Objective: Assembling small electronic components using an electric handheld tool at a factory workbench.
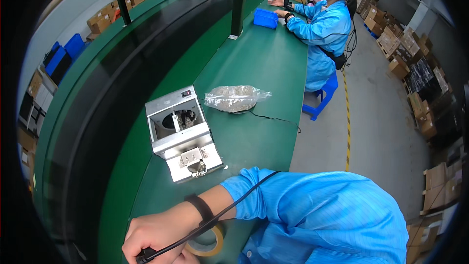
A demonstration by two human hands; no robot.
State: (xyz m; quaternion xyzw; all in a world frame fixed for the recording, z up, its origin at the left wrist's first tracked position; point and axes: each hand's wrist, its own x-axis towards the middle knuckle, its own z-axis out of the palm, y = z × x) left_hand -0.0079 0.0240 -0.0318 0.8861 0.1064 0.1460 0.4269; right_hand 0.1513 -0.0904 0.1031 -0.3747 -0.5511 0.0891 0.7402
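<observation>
My right hand (161, 232) is at the lower left, with its forearm crossing from the right in a blue sleeve and a black strap round the wrist. Its fingers are curled closed on the black end of a cable (145, 255), which runs back over the wrist and sleeve. A patch of skin at the bottom edge, below that wrist, may be my left hand; its fingers cannot be made out. Partly under the right wrist lies a roll of tan tape (213, 249). Beyond the forearm stands a silver metal screw feeder (178, 139), its top opening showing a dark round hollow.
A clear bag of small metal parts (234, 98) lies behind the feeder on the green bench (264, 142). A dark conveyor (132, 78) curves along the left. Farther up, a co-worker in blue sits by a blue bin (265, 18). Cartons (398, 67) line the right wall.
</observation>
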